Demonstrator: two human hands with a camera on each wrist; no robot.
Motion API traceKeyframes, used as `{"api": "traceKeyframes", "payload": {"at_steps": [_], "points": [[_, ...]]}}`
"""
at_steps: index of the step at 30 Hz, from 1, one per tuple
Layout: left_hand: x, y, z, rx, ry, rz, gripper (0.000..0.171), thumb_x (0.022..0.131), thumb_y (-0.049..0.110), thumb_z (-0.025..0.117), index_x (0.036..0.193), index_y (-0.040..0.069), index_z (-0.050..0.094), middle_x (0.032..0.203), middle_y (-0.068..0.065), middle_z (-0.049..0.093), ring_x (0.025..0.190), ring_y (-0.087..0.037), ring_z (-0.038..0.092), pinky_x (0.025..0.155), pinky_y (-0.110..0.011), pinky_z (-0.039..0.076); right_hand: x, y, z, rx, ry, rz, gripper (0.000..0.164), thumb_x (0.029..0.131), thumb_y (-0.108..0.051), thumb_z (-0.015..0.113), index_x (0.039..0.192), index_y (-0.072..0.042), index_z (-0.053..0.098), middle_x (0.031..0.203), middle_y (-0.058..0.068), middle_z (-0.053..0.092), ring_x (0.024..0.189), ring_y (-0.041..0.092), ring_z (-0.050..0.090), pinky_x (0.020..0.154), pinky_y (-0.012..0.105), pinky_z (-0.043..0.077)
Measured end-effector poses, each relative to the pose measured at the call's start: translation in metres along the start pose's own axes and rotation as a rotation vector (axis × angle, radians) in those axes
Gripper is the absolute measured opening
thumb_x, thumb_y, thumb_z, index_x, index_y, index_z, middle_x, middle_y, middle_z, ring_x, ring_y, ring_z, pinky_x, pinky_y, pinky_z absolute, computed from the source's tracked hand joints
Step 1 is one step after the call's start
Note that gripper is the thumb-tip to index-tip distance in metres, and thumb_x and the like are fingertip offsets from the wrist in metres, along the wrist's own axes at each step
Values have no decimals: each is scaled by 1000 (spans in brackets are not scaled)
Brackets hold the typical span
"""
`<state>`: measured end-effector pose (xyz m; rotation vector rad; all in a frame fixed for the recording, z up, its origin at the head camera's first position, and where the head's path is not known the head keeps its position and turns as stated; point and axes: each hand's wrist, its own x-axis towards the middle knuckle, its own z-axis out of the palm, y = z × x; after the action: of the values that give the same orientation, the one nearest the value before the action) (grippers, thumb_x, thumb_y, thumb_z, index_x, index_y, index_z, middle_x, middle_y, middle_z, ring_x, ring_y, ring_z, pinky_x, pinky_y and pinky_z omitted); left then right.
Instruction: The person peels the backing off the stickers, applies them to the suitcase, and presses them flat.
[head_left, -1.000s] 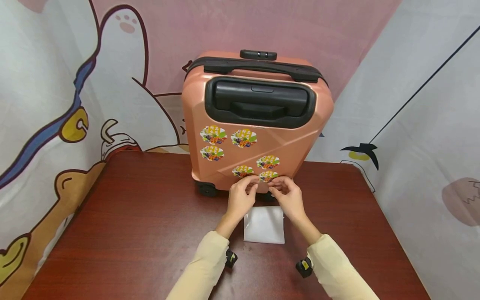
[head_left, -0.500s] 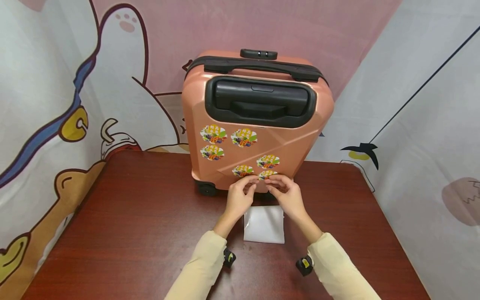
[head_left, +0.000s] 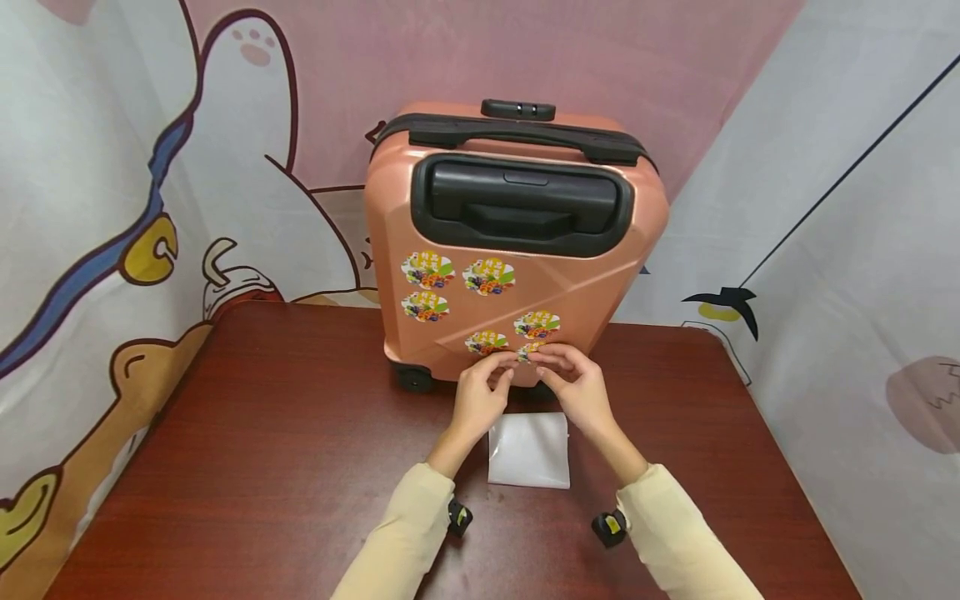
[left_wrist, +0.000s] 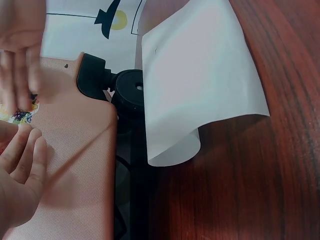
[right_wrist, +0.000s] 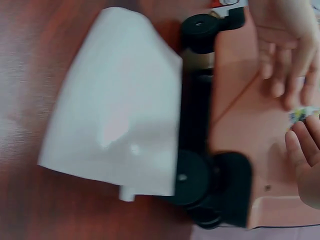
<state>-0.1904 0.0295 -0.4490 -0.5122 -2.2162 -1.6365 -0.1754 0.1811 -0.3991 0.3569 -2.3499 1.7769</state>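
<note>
An orange-pink suitcase (head_left: 450, 233) stands upright with several round fruit-print stickers on its front. Low on that face is one small sticker (head_left: 523, 353), partly covered by fingertips of both hands. My left hand (head_left: 480, 390) touches the sticker's left edge, its fingers lightly bent. From the other side, my right hand (head_left: 583, 390) lays its fingers over the sticker's right part. Both wrist views show the fingers extended and flat to the shell, with a bit of the sticker (left_wrist: 22, 117) between the hands. Another sticker (head_left: 486, 342) sits just above the left fingertips.
A white paper sheet (head_left: 528, 450) lies on the brown table (head_left: 300, 467) below the hands, its edge curling up in the left wrist view. Black wheels (head_left: 414, 379) carry the suitcase. A cartoon-printed cloth (head_left: 810, 208) hangs behind.
My right hand's fingers have shifted slightly left and up across the low sticker, covering more of it. The left hand has barely moved. Suitcase and paper stay in place.
</note>
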Motion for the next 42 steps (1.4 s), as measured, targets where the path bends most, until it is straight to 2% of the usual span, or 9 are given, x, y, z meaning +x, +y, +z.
{"api": "traceKeyframes", "payload": {"at_steps": [5, 10, 17, 20, 26, 30, 33, 38, 42], "points": [[0, 0, 0, 17, 7, -3, 20, 86, -3, 60, 105, 2, 66, 93, -8, 68, 78, -18, 64, 64, -22, 51, -4, 29, 1, 30, -31, 25, 26, 82, 13, 60, 108, 11, 57, 102, 27, 64, 99, 35, 60, 75, 19, 49], [0, 0, 1, 26, 12, 2, 20, 86, -3, 60, 105, 2, 65, 93, -9, 68, 76, -19, 64, 63, -22, 51, -2, 20, 0, 32, -34, 16, 27, 82, 12, 61, 109, 10, 57, 103, 26, 64, 100, 35, 60, 77, 18, 49], [-1, 0, 0, 17, 19, 15, 20, 86, -4, 59, 105, 0, 65, 92, -11, 68, 77, -21, 64, 64, -25, 52, 8, -2, 0, 67, -42, -65, 29, 83, 12, 60, 112, 8, 57, 105, 25, 64, 101, 34, 60, 82, 22, 49], [-1, 0, 0, 12, 18, 13, 20, 86, -4, 59, 105, 0, 65, 93, -11, 67, 77, -22, 64, 64, -25, 52, 7, 1, 0, 59, -44, -49, 29, 83, 12, 59, 112, 7, 57, 105, 24, 64, 100, 33, 61, 81, 21, 49], [-2, 1, -1, 21, 11, 1, 20, 87, -3, 59, 106, 2, 65, 94, -9, 68, 79, -20, 64, 65, -23, 52, -1, 21, 2, 34, -50, 29, 29, 83, 12, 60, 111, 10, 57, 105, 26, 63, 100, 36, 60, 77, 18, 49], [-2, 1, -1, 32, 7, 3, 20, 87, -2, 59, 106, 2, 65, 95, -9, 68, 80, -20, 64, 66, -23, 51, -3, 27, 2, 57, -39, 62, 28, 82, 15, 59, 109, 12, 57, 104, 29, 62, 102, 38, 59, 78, 18, 49], [-1, 1, -1, 36, 7, -2, 20, 87, -2, 60, 106, 2, 65, 94, -9, 68, 80, -20, 64, 66, -22, 51, -1, 22, -1, 62, -33, 55, 28, 83, 14, 59, 110, 10, 57, 104, 28, 63, 102, 35, 59, 79, 19, 49], [-1, 1, -1, 26, 11, -7, 20, 87, -2, 60, 105, 2, 65, 93, -11, 68, 79, -19, 64, 66, -22, 51, 4, 6, -7, 56, -26, -9, 28, 84, 10, 59, 112, 8, 56, 105, 25, 64, 101, 33, 60, 82, 20, 48], [-1, 1, 0, 21, 14, -7, 20, 87, -3, 60, 105, 2, 65, 92, -10, 68, 78, -19, 64, 66, -22, 51, 5, -1, -9, 48, -26, -23, 28, 85, 8, 59, 113, 7, 58, 105, 24, 64, 99, 32, 61, 79, 19, 49]]}}
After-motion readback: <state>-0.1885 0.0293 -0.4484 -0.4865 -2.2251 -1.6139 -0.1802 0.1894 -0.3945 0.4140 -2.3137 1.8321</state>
